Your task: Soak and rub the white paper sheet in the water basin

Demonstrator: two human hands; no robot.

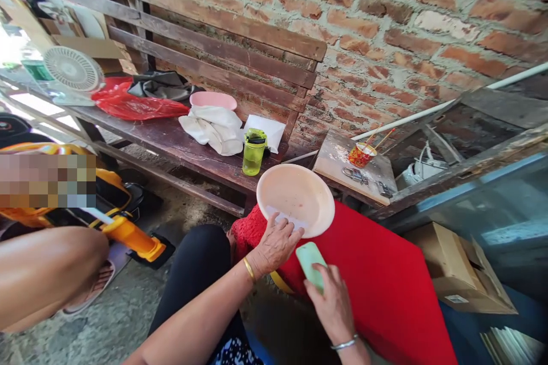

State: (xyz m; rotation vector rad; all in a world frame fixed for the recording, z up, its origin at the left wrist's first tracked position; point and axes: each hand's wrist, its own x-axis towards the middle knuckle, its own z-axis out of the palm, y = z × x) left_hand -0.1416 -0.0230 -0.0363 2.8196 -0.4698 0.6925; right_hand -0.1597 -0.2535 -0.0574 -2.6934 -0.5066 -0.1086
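Observation:
My left hand [276,242], with a gold-coloured bangle at the wrist, reaches over the near rim of a pale pink basin [317,205]. Its fingers are bent over a thin whitish piece [302,222] inside the basin; whether this is cloth or paper is unclear. My right hand [331,302], wearing a silver-coloured bangle, grips a pale green rounded bar [311,265] just outside the basin. What kind of thing the bar is, I cannot tell. Under the basin lies a red cloth cover [385,274].
A wooden bench [171,151] holds a green bottle [252,154], white cloth [214,128], a red plastic bag [132,102] and a fan [73,68]. At right are a board [338,154] with a red cup [362,154] and a cardboard box [458,268]. Another person's leg [51,274] is at left.

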